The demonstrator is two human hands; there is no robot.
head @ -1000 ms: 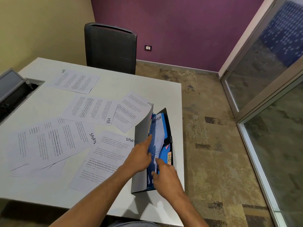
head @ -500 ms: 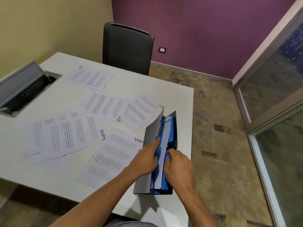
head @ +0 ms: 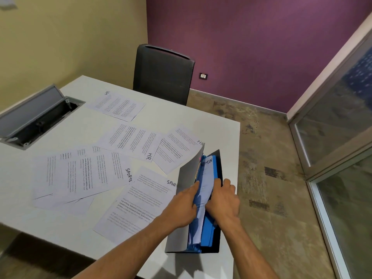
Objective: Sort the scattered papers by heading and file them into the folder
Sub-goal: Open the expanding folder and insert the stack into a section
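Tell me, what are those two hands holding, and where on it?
Both hands, left and right, hold the ADMIN sheet by its long edges, midway, inside the open folder.

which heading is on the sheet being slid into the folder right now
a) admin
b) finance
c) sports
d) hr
a: the sheet standing between the two hands inside the open folder shows ADMIN handwritten at its top corner, while the sheets headed HR and SPORTS lie flat on the table.
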